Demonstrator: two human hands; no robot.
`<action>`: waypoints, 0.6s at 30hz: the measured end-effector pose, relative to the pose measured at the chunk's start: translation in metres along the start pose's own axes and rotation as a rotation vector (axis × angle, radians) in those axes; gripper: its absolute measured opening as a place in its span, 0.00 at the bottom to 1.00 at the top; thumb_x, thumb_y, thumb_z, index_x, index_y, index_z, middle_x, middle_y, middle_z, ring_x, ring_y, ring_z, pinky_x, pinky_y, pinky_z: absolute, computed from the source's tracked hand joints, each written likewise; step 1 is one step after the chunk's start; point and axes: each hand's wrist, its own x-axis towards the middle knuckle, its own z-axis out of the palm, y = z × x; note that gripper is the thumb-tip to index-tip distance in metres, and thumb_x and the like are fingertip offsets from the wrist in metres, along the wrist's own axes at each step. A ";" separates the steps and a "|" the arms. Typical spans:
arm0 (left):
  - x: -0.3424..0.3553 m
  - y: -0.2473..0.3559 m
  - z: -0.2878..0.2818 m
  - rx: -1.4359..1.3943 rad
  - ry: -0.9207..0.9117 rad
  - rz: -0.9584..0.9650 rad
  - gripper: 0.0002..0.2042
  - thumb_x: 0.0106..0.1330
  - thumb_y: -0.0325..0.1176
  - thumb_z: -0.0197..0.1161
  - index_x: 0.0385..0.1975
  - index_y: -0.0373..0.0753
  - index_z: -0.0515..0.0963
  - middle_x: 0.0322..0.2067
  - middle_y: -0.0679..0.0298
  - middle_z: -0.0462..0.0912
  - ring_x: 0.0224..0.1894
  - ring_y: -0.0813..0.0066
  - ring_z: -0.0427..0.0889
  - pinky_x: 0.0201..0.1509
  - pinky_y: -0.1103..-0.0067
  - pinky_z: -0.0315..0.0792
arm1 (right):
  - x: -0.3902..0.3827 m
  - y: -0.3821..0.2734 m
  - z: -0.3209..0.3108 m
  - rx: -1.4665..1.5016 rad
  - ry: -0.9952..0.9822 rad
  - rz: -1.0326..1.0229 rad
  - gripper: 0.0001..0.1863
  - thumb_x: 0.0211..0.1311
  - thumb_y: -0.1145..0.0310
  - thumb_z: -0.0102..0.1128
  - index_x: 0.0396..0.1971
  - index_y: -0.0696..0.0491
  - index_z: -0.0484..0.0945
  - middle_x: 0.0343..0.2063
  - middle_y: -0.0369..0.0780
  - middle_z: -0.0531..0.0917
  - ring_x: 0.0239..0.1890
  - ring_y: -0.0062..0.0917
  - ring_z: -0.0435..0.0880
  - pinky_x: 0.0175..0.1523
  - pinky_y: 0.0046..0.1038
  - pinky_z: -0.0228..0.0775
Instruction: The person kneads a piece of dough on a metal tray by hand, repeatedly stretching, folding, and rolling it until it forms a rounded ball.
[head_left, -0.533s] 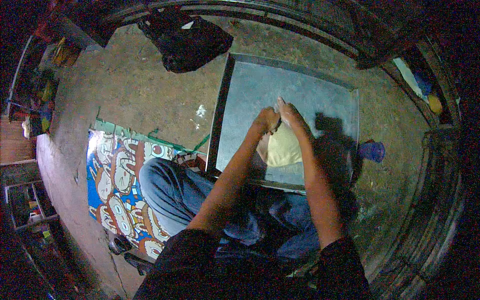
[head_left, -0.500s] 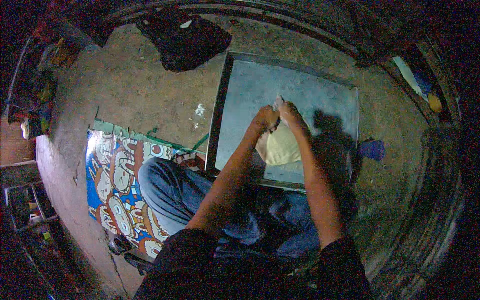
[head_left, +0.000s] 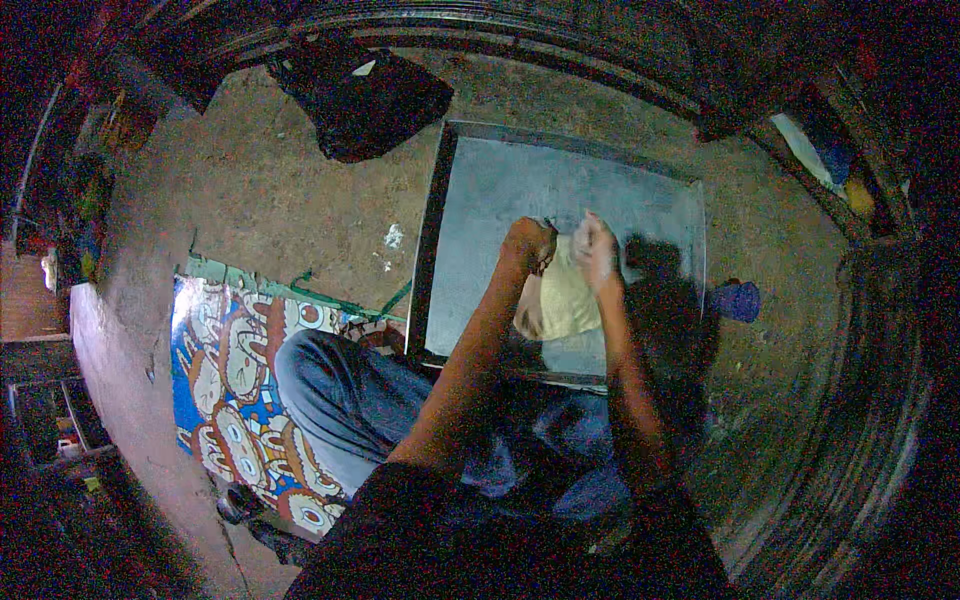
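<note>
A pale yellow, rounded mass (head_left: pixel 568 300) rests on a blue-grey tray (head_left: pixel 500 180) with raised dark edges, in front of my knees. Whether it is dough or a filled bag I cannot tell. At its upper left is my left hand (head_left: pixel 528 243), fingers curled closed; what they hold, if anything, is hidden. My right hand (head_left: pixel 597 250) is at the mass's upper right, smeared by motion, so its fingers are unclear. A gap separates the two hands.
A black plastic bag (head_left: pixel 385 105) lies on the concrete floor beyond the tray. White smudges (head_left: pixel 391 240) mark the floor to its left. A purple container (head_left: pixel 737 300) stands at the tray's right. The cartoon-patterned mat (head_left: pixel 240 370) is under my leg.
My hands, together above the pale mass half a second ago, have come apart. The right hand has shifted right and slightly nearer to me. The whole view has tilted slightly.
</note>
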 end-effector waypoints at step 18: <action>-0.035 -0.016 0.013 -0.646 0.060 -0.148 0.22 0.72 0.47 0.48 0.35 0.31 0.77 0.32 0.49 0.83 0.36 0.61 0.85 0.39 0.69 0.79 | -0.054 0.015 -0.024 -1.539 0.342 -0.212 0.24 0.63 0.53 0.52 0.35 0.63 0.81 0.30 0.56 0.83 0.33 0.49 0.84 0.38 0.45 0.78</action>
